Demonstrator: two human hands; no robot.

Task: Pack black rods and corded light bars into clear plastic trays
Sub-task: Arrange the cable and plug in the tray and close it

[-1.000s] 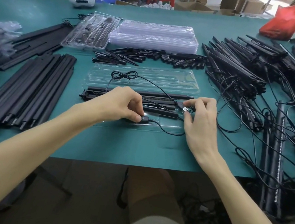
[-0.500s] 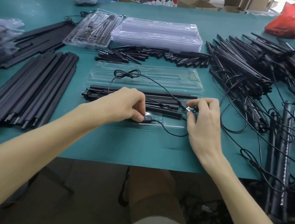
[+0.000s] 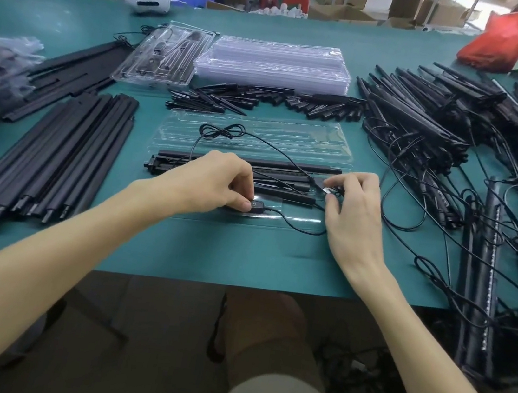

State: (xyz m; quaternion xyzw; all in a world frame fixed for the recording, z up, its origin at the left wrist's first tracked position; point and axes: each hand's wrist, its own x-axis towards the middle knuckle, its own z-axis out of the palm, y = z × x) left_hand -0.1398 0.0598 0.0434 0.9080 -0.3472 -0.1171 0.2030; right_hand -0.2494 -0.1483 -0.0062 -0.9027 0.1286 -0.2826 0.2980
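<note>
An open clear plastic tray [image 3: 297,225] lies in front of me on the green table, its lid half [image 3: 260,133] folded back. Black rods and a light bar [image 3: 249,163] lie lengthwise in the tray. My left hand [image 3: 209,182] pinches the small black inline switch [image 3: 255,205] of the cord down into the tray's near channel. My right hand [image 3: 355,210] pinches the USB plug [image 3: 328,191] at the tray's right end. The cord [image 3: 223,131] loops over the lid.
Long black rods [image 3: 46,163] lie in a pile at left. Short black spikes [image 3: 264,99] lie behind the tray, with a stack of empty trays [image 3: 273,61] and one packed tray [image 3: 164,53] beyond. Tangled corded light bars [image 3: 443,129] fill the right side.
The scene has hardly changed; my left thumb stays on the switch and my right hand keeps the plug at the tray's right end, with only slight finger shifts.
</note>
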